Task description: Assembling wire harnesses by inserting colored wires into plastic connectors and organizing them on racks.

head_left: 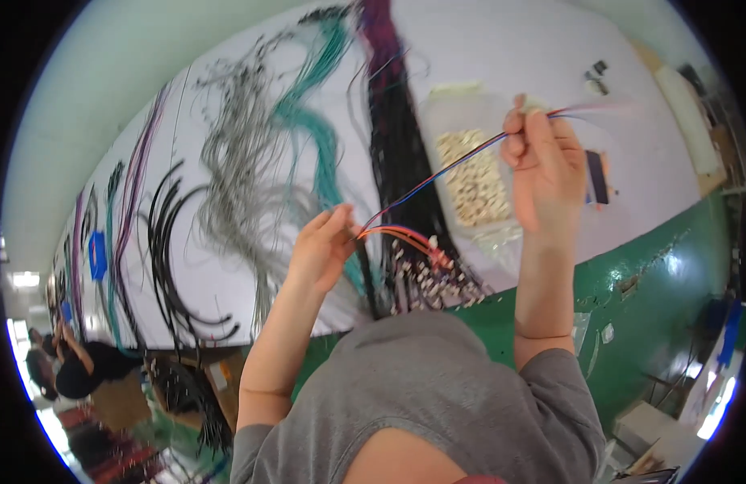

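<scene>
Thin red and blue wires (439,172) stretch between my two hands above the table. My left hand (325,244) is closed in a pinch on the wires, where they come out of a black-sleeved cable (368,278). Orange and red wires (404,234) branch from the same spot and curve right toward small connectors (439,260). My right hand (548,165), higher and to the right, pinches the other end of the red and blue wires; their tips beyond the fingers are blurred. A clear tray (462,109) with many small cream connectors lies between my hands, on the table.
The white table (566,48) bears a thick black cable bundle (397,145) with white connector ends, teal wires (304,109), grey wires (236,153) and curved black tubes (159,234). A dark blue object (596,177) lies right of my right hand. Another person (91,367) works far left.
</scene>
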`<state>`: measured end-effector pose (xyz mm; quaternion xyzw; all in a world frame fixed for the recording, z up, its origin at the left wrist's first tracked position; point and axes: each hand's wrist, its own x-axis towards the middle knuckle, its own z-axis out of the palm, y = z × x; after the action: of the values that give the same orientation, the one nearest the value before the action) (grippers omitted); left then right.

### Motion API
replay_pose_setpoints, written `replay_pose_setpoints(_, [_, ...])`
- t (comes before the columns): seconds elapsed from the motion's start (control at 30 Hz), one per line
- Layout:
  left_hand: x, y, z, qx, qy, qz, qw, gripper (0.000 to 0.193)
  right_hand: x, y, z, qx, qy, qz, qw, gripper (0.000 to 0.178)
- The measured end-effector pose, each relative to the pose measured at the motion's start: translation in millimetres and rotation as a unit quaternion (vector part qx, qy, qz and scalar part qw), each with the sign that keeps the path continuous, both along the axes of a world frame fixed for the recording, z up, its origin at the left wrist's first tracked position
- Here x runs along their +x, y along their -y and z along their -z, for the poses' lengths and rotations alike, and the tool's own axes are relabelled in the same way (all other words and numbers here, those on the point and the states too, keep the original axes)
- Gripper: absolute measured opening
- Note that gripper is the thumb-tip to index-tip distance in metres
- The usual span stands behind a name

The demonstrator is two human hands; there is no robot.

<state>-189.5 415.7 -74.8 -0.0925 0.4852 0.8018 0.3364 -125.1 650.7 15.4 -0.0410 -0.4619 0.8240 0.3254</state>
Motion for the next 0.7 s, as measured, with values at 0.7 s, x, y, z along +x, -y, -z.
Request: replay_pose_setpoints(0.7, [-2, -17, -119, -0.156, -0.404, 0.162, 0.887, 0.013, 49, -244, 231, 0.587, 0.573, 0.199, 0.537, 0.022])
